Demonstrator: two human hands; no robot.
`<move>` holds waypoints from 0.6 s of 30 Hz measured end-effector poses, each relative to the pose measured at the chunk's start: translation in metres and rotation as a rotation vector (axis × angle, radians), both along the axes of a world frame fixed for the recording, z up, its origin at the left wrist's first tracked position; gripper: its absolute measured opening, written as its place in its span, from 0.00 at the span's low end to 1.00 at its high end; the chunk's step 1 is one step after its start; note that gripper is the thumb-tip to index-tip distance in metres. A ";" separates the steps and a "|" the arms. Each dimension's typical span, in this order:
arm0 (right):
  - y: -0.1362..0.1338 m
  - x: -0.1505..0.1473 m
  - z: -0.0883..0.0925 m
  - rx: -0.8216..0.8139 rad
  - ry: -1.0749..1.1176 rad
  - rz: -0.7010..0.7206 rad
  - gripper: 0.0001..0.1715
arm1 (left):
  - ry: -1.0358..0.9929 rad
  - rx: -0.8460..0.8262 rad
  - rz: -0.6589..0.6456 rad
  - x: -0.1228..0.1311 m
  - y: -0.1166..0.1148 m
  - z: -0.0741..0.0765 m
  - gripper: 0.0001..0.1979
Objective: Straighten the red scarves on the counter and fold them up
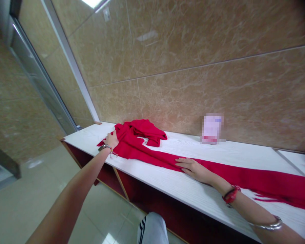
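Stands at a long white counter [183,188] set against a wall of brown marbled tiles [193,67], with a red scarf [152,156] laid out along it. Reaches far forward with the left hand [112,139] to the crumpled heap at the scarf's far end, near the counter's left corner, and curls the fingers into the cloth there, closed on a fold. Presses the right hand [193,168] flat on the stretched middle of the scarf, palm down, fingers straight and slightly spread, pointing left along the band. Holds the two hands well apart, with a smooth run of scarf between them. Wears a thin bracelet [104,146] on the left wrist, a red band [231,194] on the right wrist and a silver bangle [269,225] further up that forearm. Faces a small blurred packet [212,128] standing against the wall, behind the scarf and apart from it. Has a knee [152,228] in pale trousers with dark stripes below the counter's edge, above a glossy tiled floor [27,196].
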State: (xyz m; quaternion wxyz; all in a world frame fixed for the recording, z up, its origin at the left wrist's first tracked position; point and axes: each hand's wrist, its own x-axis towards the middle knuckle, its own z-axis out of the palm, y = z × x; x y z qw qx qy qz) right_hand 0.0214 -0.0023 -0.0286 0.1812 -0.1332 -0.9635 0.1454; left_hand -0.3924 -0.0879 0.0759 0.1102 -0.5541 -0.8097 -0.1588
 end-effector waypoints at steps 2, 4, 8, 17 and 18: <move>0.000 0.000 0.000 0.015 0.000 0.003 0.22 | 0.146 0.060 0.028 0.016 -0.001 -0.014 0.25; -0.001 0.000 0.001 0.037 -0.011 -0.005 0.22 | 0.270 -0.006 -0.220 0.041 0.000 -0.028 0.25; -0.004 0.001 0.004 0.053 -0.010 -0.018 0.21 | 0.358 -0.360 -0.746 0.076 0.004 -0.041 0.27; -0.008 0.001 0.013 0.084 0.068 -0.060 0.21 | 0.572 -0.285 -0.584 0.066 -0.001 -0.027 0.14; -0.008 0.002 0.013 0.108 0.068 -0.059 0.21 | 0.578 -0.261 -0.596 0.065 -0.006 -0.028 0.13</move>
